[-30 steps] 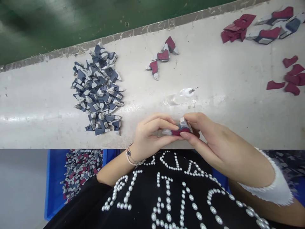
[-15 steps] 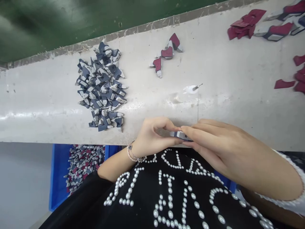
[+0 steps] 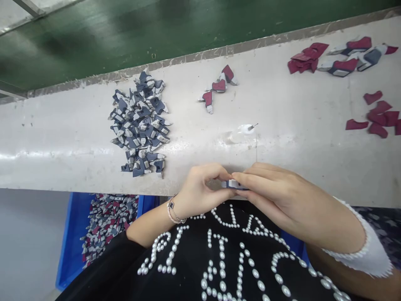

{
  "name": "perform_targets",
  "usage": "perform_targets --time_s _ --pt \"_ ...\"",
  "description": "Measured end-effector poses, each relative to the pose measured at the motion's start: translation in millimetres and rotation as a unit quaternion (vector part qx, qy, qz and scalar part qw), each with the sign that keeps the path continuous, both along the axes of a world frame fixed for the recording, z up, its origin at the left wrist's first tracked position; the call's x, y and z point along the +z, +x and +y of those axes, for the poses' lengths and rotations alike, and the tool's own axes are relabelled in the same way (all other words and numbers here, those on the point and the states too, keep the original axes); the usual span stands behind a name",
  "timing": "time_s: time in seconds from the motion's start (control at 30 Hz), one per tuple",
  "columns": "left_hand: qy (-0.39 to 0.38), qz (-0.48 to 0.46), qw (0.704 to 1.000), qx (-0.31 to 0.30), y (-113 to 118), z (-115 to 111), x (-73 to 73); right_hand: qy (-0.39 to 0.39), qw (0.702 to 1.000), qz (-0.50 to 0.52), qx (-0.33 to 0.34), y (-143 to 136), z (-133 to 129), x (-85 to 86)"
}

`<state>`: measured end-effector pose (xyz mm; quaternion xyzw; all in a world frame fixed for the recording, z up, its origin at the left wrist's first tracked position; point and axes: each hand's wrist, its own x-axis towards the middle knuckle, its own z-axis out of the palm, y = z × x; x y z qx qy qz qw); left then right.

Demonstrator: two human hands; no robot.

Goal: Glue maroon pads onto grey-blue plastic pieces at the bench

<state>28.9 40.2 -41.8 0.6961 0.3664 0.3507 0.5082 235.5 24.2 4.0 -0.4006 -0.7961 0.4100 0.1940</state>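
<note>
My left hand (image 3: 208, 186) pinches one end of a small blue-grey and white plastic part (image 3: 233, 183) between thumb and fingertips. From the other side, my right hand (image 3: 278, 194) is closed on the same part, its fingers covering most of it. Both hands meet at the table's near edge. A heap of similar blue-grey and white parts (image 3: 140, 121) lies to the left. Beyond the hands sit a few parts with dark red pieces on them (image 3: 218, 85). A small thin metal-tipped item (image 3: 252, 126) rests on the table.
Loose dark red pieces (image 3: 379, 119) lie at the right, with another red pile (image 3: 305, 58) and several larger parts (image 3: 343, 67) at the back right. A blue bin (image 3: 67, 242) full of mixed small parts stands below the table's edge. A green surface (image 3: 194, 25) borders the table's (image 3: 56, 129) far side.
The view has shifted, so more of the table's right side shows. Both hands stay closed on the plastic part, with little change in their grip.
</note>
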Motion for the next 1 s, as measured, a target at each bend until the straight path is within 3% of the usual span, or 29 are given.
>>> perform_targets --time_s 0.23,0.3,0.37,0.43,0.53,0.6,0.67,0.73,0.83,0.9,1.0 --pt "-0.018 0.017 1.000 0.001 3.4 -4.1 -0.6 -0.016 1.000 0.000 -0.006 -0.1 -4.2 0.4" --pt "-0.037 0.047 0.998 -0.004 0.3 -2.3 2.7 -0.053 0.999 -0.011 -0.010 9.9 -4.5 0.1" --pt "-0.030 0.110 0.993 0.010 -9.0 8.4 8.0 -0.111 0.990 -0.055 -0.060 33.2 -0.5 -4.2" --pt "0.013 0.183 0.981 0.061 -22.2 32.9 12.6 -0.134 0.962 -0.133 -0.197 70.6 9.2 -14.7" --pt "0.064 0.270 0.951 0.134 -32.9 91.8 17.6 -0.055 0.880 -0.244 -0.404 138.6 31.9 -40.6" --pt "0.088 0.350 0.922 0.139 -25.2 131.2 22.5 -0.016 0.829 -0.290 -0.478 174.6 47.7 -60.6" --pt "0.114 0.420 0.891 0.125 -7.8 159.4 27.8 -0.007 0.807 -0.311 -0.502 192.2 59.5 -79.0" --pt "0.132 0.451 0.874 0.125 12.4 175.7 29.9 0.006 0.815 -0.314 -0.487 191.6 65.5 -94.2" --pt "0.141 0.503 0.845 0.119 31.1 189.3 24.8 0.042 0.843 -0.303 -0.443 169.5 65.0 -112.5" --pt "0.134 0.538 0.822 0.127 28.4 194.3 20.8 0.065 0.868 -0.291 -0.398 145.8 60.9 -122.6" --pt "0.126 0.581 0.790 0.149 -0.2 194.8 21.8 0.085 0.901 -0.266 -0.333 100.8 52.6 -132.4"
